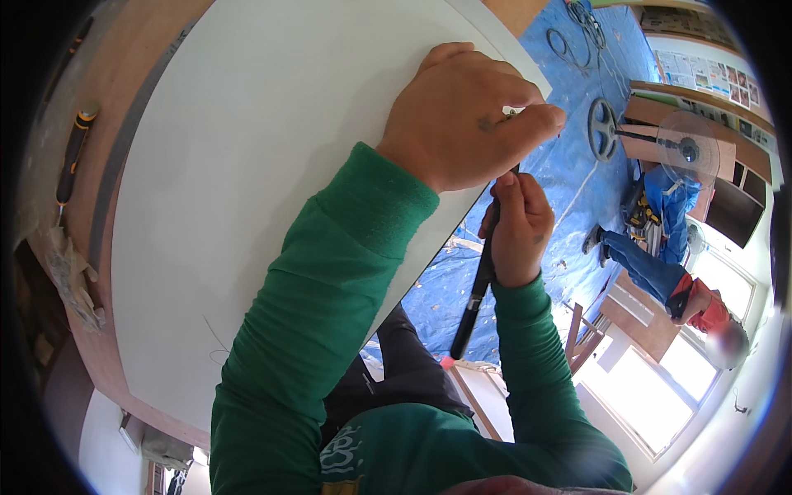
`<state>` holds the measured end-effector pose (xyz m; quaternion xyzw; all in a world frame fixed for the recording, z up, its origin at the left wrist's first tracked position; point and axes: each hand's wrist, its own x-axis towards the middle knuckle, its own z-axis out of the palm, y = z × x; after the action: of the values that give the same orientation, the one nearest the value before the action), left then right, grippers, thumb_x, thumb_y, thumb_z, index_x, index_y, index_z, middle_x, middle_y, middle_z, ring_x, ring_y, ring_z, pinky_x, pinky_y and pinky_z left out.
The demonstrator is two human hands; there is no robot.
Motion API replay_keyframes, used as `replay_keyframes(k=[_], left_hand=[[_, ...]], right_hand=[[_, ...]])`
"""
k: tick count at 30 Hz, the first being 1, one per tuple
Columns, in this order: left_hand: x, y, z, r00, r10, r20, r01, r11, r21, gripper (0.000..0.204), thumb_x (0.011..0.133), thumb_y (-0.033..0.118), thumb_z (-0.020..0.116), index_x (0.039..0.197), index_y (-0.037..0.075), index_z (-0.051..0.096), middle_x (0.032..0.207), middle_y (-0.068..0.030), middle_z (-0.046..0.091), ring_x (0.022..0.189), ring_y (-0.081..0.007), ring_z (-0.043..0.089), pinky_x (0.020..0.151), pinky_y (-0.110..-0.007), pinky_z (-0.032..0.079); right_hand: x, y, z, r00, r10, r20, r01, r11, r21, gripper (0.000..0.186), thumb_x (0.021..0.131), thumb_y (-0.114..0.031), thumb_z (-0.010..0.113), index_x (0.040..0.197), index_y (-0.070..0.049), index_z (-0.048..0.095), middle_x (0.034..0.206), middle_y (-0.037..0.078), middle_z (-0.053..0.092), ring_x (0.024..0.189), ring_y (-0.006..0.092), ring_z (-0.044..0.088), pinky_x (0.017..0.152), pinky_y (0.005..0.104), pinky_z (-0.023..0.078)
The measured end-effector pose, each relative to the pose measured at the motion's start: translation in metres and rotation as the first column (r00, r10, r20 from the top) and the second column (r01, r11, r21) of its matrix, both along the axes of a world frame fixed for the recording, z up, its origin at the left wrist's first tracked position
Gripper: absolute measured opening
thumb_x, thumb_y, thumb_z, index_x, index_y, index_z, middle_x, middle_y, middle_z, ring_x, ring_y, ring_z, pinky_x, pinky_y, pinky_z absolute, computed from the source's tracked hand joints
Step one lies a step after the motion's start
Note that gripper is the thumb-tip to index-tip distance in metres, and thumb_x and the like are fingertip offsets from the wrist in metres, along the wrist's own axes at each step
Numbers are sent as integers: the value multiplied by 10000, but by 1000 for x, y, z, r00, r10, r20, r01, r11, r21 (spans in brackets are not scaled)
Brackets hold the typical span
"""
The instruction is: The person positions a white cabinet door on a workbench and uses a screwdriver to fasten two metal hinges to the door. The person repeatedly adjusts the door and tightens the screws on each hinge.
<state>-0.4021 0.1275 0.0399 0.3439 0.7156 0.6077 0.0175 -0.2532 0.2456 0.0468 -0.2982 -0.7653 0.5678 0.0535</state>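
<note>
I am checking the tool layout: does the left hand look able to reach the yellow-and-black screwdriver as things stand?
Probably yes: between the left hand and the screwdriver lies the white panel, with nothing tall blocking the way, though the reach looks long.

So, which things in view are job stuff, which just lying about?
In use, apparently:
white panel, left hand at its edge
slim black tool, in right hand

Just around, likely:
black-and-yellow screwdriver
crumpled pale cloth or glove
fan
</note>
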Motion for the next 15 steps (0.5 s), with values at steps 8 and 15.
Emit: replay_keyframes(k=[8,15], left_hand=[[1,-1,1,1000,26,-9,-26,1000,-1,281,969,354,636,929,114,778,954,-5,773,995,-209,665,1122,-427,337],[0,0,2,1000,2,-17,-2,999,-33,264,961,335,636,932,118,783,961,-5,776,1006,-202,669,1124,-433,329]], right_hand=[[-10,2,4,999,-39,16,40,999,-17,306,1077,-222,547,836,-36,577,646,-2,507,436,58,446,396,235,381],[-4,0,7,998,-25,53,24,999,23,319,1073,-223,561,806,-49,564,629,-22,492,445,49,447,404,238,355]])
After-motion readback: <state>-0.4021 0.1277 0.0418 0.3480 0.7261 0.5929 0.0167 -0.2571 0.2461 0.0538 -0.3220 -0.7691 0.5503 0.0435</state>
